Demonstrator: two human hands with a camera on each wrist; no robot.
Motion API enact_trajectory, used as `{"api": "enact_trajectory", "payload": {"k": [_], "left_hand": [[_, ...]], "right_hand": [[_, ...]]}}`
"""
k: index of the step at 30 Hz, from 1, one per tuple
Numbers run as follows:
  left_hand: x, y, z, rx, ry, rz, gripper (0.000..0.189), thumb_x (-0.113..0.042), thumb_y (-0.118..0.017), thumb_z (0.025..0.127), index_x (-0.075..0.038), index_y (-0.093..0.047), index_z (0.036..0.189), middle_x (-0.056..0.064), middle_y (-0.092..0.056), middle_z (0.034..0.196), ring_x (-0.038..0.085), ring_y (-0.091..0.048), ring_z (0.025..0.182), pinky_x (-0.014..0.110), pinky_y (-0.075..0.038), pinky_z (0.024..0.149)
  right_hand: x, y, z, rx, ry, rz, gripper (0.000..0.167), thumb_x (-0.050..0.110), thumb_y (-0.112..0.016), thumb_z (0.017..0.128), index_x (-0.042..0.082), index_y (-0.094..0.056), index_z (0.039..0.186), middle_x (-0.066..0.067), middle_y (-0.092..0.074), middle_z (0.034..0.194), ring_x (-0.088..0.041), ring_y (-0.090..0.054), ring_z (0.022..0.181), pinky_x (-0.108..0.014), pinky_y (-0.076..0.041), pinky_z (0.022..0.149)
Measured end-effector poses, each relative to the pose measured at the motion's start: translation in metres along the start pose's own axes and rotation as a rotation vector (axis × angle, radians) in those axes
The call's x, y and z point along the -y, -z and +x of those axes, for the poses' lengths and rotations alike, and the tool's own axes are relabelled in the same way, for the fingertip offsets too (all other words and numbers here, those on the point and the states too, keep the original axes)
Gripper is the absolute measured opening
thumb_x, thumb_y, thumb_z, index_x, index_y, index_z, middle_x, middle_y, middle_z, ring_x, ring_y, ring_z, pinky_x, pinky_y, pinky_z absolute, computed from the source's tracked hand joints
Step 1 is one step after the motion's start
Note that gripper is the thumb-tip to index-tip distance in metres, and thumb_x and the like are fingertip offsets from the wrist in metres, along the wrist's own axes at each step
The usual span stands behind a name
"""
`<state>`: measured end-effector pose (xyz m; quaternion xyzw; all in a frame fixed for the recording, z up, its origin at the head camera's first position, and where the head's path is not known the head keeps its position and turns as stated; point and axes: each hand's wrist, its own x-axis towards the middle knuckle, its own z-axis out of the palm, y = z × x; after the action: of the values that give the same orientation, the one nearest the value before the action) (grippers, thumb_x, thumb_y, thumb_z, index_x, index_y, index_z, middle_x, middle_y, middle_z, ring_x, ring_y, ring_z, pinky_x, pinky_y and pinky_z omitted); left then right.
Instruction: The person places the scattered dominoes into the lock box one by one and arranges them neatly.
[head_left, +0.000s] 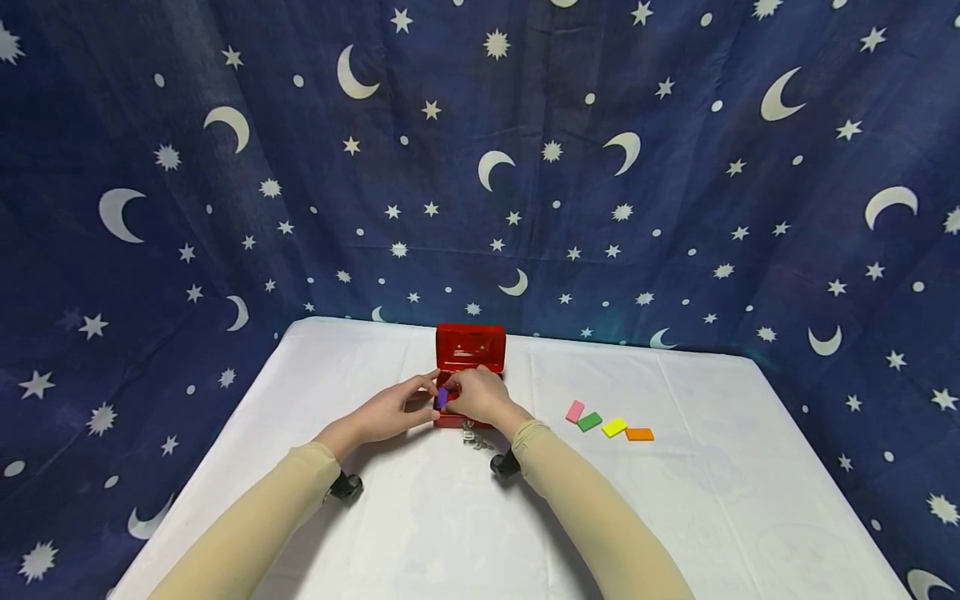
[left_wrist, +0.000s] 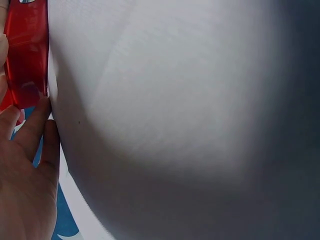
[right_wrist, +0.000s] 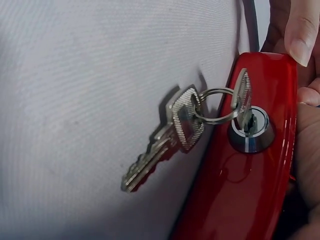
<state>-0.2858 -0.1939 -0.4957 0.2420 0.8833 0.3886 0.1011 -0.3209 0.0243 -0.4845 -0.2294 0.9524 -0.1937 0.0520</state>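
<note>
A small red metal cash box (head_left: 472, 419) stands with its lid (head_left: 470, 345) raised. My right hand (head_left: 483, 396) reaches into it, fingers bent around a small purple block (head_left: 442, 398) near the left inner side. Along the left wall rests my left hand (head_left: 386, 412), thumb at the front corner and fingers spread toward the back. In the left wrist view, its fingertips touch the box's end (left_wrist: 30, 55). A key sits in the front lock (right_wrist: 251, 130), and a second key (right_wrist: 160, 142) hangs from the same ring. My right fingertips are partly hidden.
Right of the box, on the white-covered table (head_left: 420, 533), lie a pink block (head_left: 575, 412), a green block (head_left: 589, 422), a yellow block (head_left: 614, 427) and an orange block (head_left: 640, 434). A dark blue star-and-moon curtain (head_left: 450, 150) hangs behind.
</note>
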Motion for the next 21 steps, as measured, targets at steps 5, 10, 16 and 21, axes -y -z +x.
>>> {"api": "enact_trajectory", "payload": {"k": [5,10,16,21], "left_hand": [[-0.001,-0.001,0.0,-0.001,0.006,-0.003,0.036,-0.045,-0.07,0.096,-0.023,-0.055,0.12,-0.009,-0.03,0.165,0.018,-0.05,0.138,0.048,-0.036,0.116],[-0.002,-0.001,0.0,0.0,0.009,-0.002,0.035,-0.045,-0.07,0.096,-0.023,-0.055,0.12,-0.009,-0.031,0.165,0.017,-0.051,0.138,0.047,-0.036,0.116],[-0.002,-0.001,0.0,0.001,0.004,0.002,0.037,-0.047,-0.07,0.096,-0.023,-0.055,0.121,-0.008,-0.031,0.165,0.017,-0.05,0.138,0.047,-0.034,0.117],[-0.002,-0.001,0.0,0.0,0.009,0.003,0.039,-0.047,-0.07,0.096,-0.022,-0.055,0.121,-0.007,-0.031,0.165,0.018,-0.05,0.139,0.047,-0.034,0.117]], "right_hand": [[0.001,0.001,-0.002,0.006,-0.012,0.016,0.042,0.033,-0.083,0.084,0.017,-0.076,0.122,0.005,-0.075,0.113,-0.019,-0.057,0.106,-0.04,-0.048,0.096],[0.002,0.003,-0.003,0.011,-0.013,0.022,0.042,0.033,-0.082,0.085,0.018,-0.075,0.123,0.005,-0.075,0.115,-0.019,-0.057,0.109,-0.041,-0.048,0.097],[0.0,0.007,-0.007,0.011,-0.013,0.045,0.044,0.032,-0.083,0.084,0.019,-0.075,0.125,0.005,-0.074,0.117,-0.021,-0.056,0.11,-0.043,-0.048,0.098],[-0.001,0.014,-0.012,0.005,0.005,0.055,0.044,0.032,-0.084,0.083,0.019,-0.075,0.124,0.005,-0.075,0.111,-0.019,-0.055,0.104,-0.04,-0.05,0.09]]}}
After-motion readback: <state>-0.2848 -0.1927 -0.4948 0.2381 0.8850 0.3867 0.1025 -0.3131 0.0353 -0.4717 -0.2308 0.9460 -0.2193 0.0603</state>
